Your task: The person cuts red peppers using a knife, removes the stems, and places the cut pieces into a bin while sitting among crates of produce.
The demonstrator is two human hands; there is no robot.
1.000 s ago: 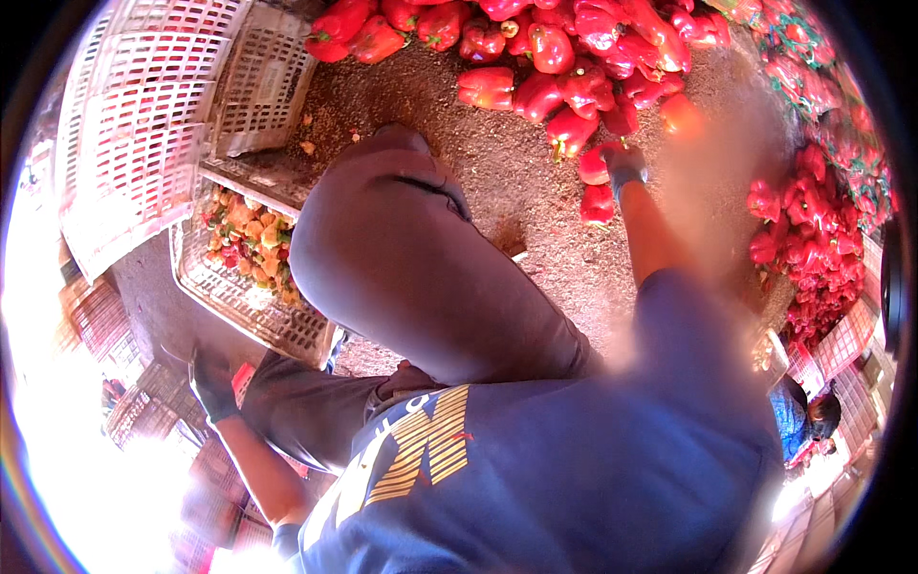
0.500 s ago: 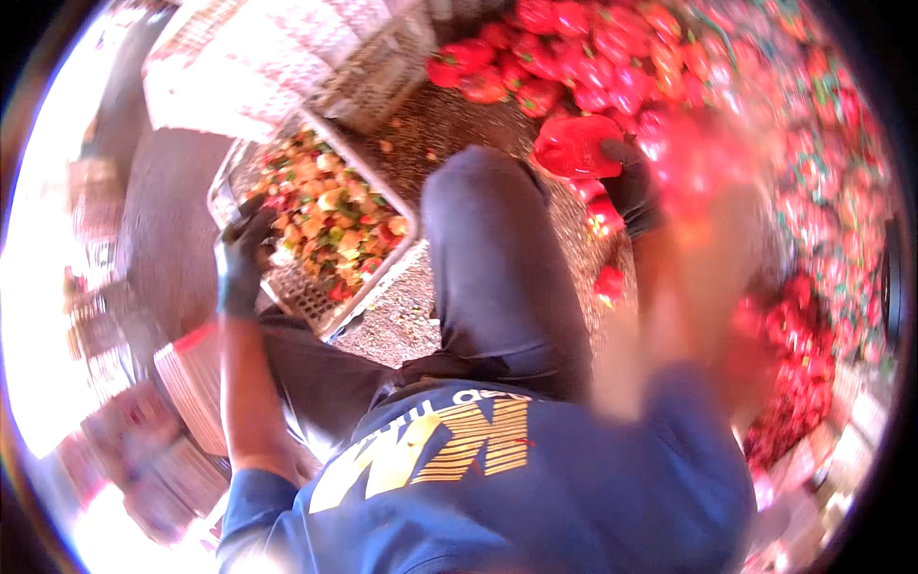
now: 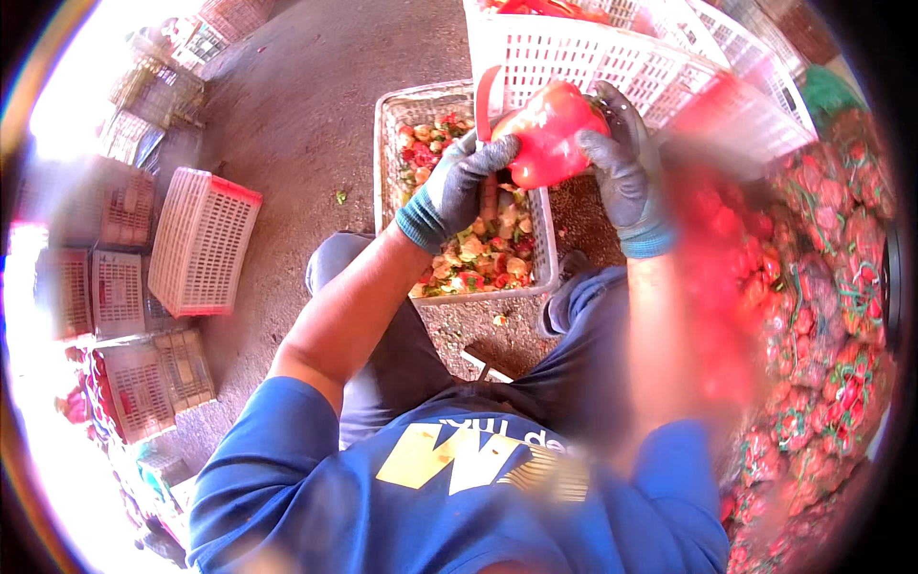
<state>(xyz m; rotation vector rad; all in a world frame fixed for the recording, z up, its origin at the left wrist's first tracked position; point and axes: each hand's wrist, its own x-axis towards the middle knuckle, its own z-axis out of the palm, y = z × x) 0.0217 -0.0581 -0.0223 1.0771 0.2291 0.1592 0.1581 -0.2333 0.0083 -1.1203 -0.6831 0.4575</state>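
Observation:
My right hand [image 3: 629, 177], in a dark glove with a teal cuff, grips a large glossy red bell pepper [image 3: 547, 134] from its right side. The pepper is held up in front of me. My left hand [image 3: 457, 189], gloved alike, is closed around a knife; its narrow, curved, red-looking blade [image 3: 485, 103] points up along the pepper's left side. The left thumb rests against the pepper. Beneath both hands stands a plastic crate [image 3: 552, 251] holding pepper cores, seeds and green stem bits.
White slatted crates [image 3: 612, 62] stand beyond the pepper, with red pieces in one. To the right lie a heap of red peppers [image 3: 712, 287], partly blurred, and net sacks of peppers [image 3: 813, 383]. At left, a pale crate [image 3: 206, 244] stands near other stacked crates.
My right hand has come from the heap on the right to the middle with the pepper. My left hand has come in from the scrap crate's side to meet it. The view has turned left.

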